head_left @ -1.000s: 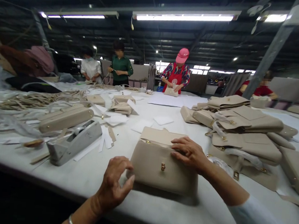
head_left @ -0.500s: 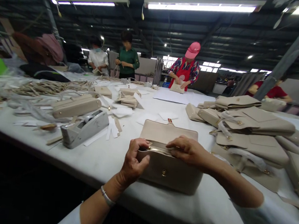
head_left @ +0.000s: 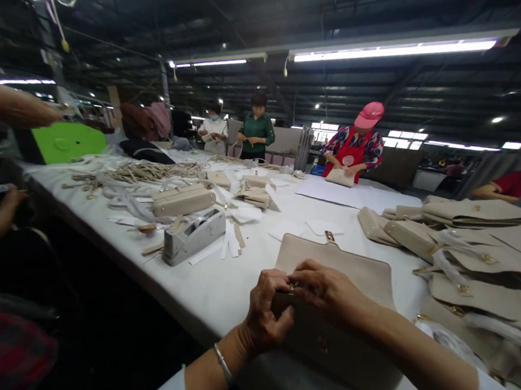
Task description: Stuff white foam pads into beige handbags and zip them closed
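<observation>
A beige handbag stands at the table's front edge, its flap thrown back and a gold clasp piece on the flap's tip. My left hand grips the bag's left upper corner, thumb on the front and fingers curled over the rim. Right beside it, the fingers of my right hand are pinched together at the gold zipper pull, at the left end of the opening. The bag's inside and most of the zipper are hidden behind my right hand.
A grey tape dispenser and paper strips lie to the left, near another beige bag and a heap of straps. Stacked beige bags fill the right. Across the table, a co-worker in a pink cap handles a bag.
My right hand has moved left along the zipper to meet my left hand at the corner. The view has swung left, bringing another person's arm and a plaid sleeve into sight.
</observation>
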The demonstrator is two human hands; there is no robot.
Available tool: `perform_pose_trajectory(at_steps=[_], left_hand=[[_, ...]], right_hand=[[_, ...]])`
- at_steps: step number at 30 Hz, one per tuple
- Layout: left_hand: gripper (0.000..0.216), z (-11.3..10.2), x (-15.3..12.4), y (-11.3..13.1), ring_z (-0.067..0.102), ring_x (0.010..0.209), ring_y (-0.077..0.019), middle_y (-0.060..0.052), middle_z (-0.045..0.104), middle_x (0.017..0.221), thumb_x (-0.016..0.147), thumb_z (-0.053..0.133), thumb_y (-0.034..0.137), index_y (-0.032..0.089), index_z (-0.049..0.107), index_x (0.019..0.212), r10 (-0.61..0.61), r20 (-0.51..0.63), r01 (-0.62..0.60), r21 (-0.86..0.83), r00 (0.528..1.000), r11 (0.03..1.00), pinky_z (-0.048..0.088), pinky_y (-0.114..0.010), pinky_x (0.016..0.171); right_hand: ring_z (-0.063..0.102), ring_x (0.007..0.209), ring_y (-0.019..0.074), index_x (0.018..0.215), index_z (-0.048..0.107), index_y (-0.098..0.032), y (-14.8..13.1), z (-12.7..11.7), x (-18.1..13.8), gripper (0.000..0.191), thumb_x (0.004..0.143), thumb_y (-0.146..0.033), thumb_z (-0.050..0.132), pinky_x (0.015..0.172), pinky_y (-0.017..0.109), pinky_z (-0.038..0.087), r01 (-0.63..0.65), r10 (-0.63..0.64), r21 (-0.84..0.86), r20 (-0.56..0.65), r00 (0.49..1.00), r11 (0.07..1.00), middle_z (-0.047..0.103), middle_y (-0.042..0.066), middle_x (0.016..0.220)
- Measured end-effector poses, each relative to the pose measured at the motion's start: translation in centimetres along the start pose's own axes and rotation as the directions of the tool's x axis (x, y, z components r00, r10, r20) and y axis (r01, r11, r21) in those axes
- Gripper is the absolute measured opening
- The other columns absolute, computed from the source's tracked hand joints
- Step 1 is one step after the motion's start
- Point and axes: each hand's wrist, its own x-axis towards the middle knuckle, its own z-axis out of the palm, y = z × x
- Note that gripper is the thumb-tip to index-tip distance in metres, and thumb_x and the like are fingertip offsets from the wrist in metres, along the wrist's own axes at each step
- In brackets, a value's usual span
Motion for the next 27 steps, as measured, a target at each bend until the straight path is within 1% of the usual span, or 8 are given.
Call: perform_pose_trajectory(at_steps=[5, 9, 11, 17, 20, 23, 25, 27], left_hand=[[0.033, 0.2, -0.2, -0.6, 0.050, 0.103, -0.0238, -0.008, 0.046, 0.103, 0.068, 0.058, 0.014, 0.022, 0.050, 0.099, -0.036, -0.032, 0.037, 0.063, 0.999, 0.997, 0.049, -0.041, 0.086], [0.030, 0.1, -0.1, -0.4, 0.051, 0.100, -0.0219, -0.006, 0.046, 0.098, 0.067, 0.055, 0.011, 0.021, 0.049, 0.095, -0.044, -0.032, 0.045, 0.042, 0.999, 0.998, 0.049, -0.038, 0.085], [0.029, 0.1, -0.1, -0.1, 0.051, 0.099, -0.0215, -0.006, 0.046, 0.097, 0.068, 0.054, 0.010, 0.021, 0.048, 0.094, -0.030, -0.027, 0.031, 0.045, 0.999, 0.998, 0.048, -0.037, 0.085], [0.027, 0.7, -0.9, -1.9, 0.051, 0.099, -0.0226, -0.006, 0.048, 0.094, 0.072, 0.051, 0.016, 0.021, 0.047, 0.099, 0.067, -0.040, -0.065, 0.049, 0.997, 0.997, 0.048, -0.036, 0.084], [0.019, 1.1, -0.9, -3.3, 0.051, 0.093, -0.0218, -0.006, 0.048, 0.092, 0.075, 0.052, 0.024, 0.021, 0.048, 0.093, 0.091, -0.064, -0.089, 0.023, 0.994, 0.996, 0.049, -0.032, 0.073], [0.014, 0.8, -0.5, -2.9, 0.052, 0.092, -0.0220, -0.006, 0.048, 0.090, 0.076, 0.053, 0.028, 0.020, 0.049, 0.087, 0.052, -0.028, -0.052, -0.001, 0.998, 0.999, 0.048, -0.032, 0.073], [0.012, 0.3, -0.2, -1.9, 0.052, 0.093, -0.0222, -0.006, 0.048, 0.091, 0.077, 0.054, 0.027, 0.019, 0.049, 0.084, -0.001, 0.002, 0.001, 0.001, 1.000, 1.000, 0.048, -0.034, 0.076], [0.010, -0.1, 0.1, -0.7, 0.052, 0.094, -0.0220, -0.006, 0.049, 0.092, 0.077, 0.055, 0.026, 0.019, 0.049, 0.082, -0.053, 0.013, 0.053, 0.018, 0.999, 0.998, 0.048, -0.034, 0.077]], right_hand=[[0.059, 0.079, 0.0183, 0.094, 0.069, -0.022, 0.6, 0.7, 0.0, 0.024, 0.087, -0.034, 0.051, 0.072, 0.028, 0.044, -0.095, 0.096, 0.028, -0.030, 0.995, 0.995, 0.061, 0.005, 0.089], [0.057, 0.085, 0.0201, 0.102, 0.067, -0.020, 1.0, 0.5, 1.5, 0.034, 0.091, -0.041, 0.043, 0.077, 0.029, 0.043, -0.079, 0.059, 0.106, 0.179, 0.982, 0.991, 0.064, 0.007, 0.093], [0.056, 0.080, 0.0188, 0.095, 0.066, -0.016, 1.0, 0.4, 2.1, 0.035, 0.090, -0.041, 0.042, 0.071, 0.028, 0.042, -0.104, 0.068, 0.143, 0.231, 0.971, 0.984, 0.064, 0.006, 0.088], [0.050, 0.068, 0.0147, 0.083, 0.063, -0.015, -0.2, -0.1, 2.6, 0.020, 0.075, -0.033, 0.061, 0.054, 0.023, 0.031, -0.342, 0.336, 0.023, 0.134, 0.932, 0.939, 0.060, 0.002, 0.075], [0.047, 0.062, 0.0128, 0.076, 0.064, -0.018, -1.5, -0.7, 2.5, 0.017, 0.073, -0.035, 0.066, 0.053, 0.024, 0.026, -0.268, 0.278, -0.138, 0.055, 0.959, 0.953, 0.057, 0.000, 0.068], [0.040, 0.055, 0.0106, 0.065, 0.061, -0.018, -2.4, -1.2, 2.6, 0.020, 0.074, -0.036, 0.065, 0.052, 0.025, 0.023, -0.152, 0.161, -0.224, 0.023, 0.987, 0.963, 0.050, -0.003, 0.058], [0.039, 0.054, 0.0103, 0.066, 0.063, -0.018, -2.5, -1.4, 2.8, 0.016, 0.070, -0.033, 0.067, 0.051, 0.024, 0.024, -0.174, 0.182, -0.158, 0.036, 0.983, 0.972, 0.049, -0.003, 0.056], [0.043, 0.055, 0.0103, 0.070, 0.064, -0.018, -2.2, -1.3, 3.0, 0.008, 0.066, -0.024, 0.067, 0.050, 0.022, 0.027, -0.247, 0.245, 0.020, 0.066, 0.967, 0.969, 0.053, -0.003, 0.059]])
